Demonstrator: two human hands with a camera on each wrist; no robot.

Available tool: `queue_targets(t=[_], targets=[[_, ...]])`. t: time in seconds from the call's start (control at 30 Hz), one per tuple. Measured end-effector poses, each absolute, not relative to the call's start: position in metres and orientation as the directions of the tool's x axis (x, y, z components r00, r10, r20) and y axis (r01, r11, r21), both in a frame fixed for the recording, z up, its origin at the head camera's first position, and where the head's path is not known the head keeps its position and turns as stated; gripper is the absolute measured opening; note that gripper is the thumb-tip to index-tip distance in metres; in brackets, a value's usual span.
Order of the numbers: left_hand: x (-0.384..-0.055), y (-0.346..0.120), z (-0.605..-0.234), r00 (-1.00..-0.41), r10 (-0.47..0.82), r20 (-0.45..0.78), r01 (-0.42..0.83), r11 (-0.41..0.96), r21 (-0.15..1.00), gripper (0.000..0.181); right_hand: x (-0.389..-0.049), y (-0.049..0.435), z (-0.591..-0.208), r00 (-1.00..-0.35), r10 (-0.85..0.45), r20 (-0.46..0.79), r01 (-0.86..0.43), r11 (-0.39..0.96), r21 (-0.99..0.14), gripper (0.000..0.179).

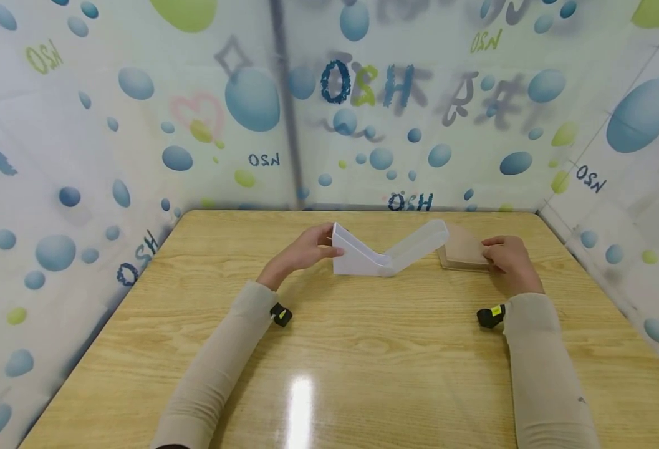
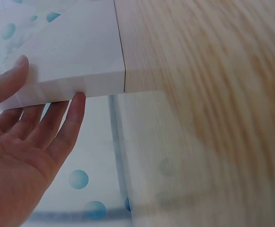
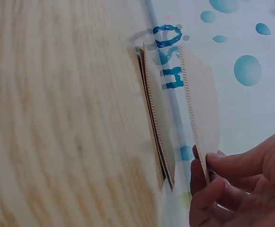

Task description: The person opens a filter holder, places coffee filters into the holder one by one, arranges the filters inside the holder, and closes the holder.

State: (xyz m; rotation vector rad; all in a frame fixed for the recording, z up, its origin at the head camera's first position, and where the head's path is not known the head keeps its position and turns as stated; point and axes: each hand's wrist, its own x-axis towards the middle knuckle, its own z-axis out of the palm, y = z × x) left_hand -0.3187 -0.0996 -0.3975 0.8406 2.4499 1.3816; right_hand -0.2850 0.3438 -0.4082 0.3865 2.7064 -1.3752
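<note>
A white plastic filter-paper box (image 1: 357, 254) with slanted sides stands on the table, its translucent lid (image 1: 419, 245) swung out to the right. My left hand (image 1: 308, 248) grips the box at its tall left end. The thumb lies on the broad face (image 2: 81, 47) and the fingertips press the narrow end wall. To the right lies a small stack of brown coffee filter papers (image 3: 154, 123) with crimped edges. My right hand (image 1: 507, 259) pinches one coffee filter (image 3: 203, 104) between thumb and fingers, held apart from the stack in the right wrist view.
The wood-grain table (image 1: 385, 349) has its far edge close behind the box and papers. A patterned curtain (image 1: 363, 143) hangs behind and on both sides. A small black camera (image 1: 281, 314) sits at the left wrist, another camera (image 1: 490, 316) at the right.
</note>
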Motion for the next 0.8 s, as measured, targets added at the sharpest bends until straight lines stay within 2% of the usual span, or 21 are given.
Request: queue_targets(t=[0.37,0.8], targets=[[-0.32,-0.101,-0.399,-0.821,0.564,0.09,0.371,0.408,0.834,0.035,-0.284,0.339,-0.395,-0.961,0.232,-0.153,0.256,0.529,-0.809,0.049],[-0.319,-0.102,-0.4,-0.819,0.565,0.094,0.371,0.399,0.838,0.033,-0.279,0.326,-0.371,-0.973,0.229,0.027,0.094,0.5,-0.861,0.047]])
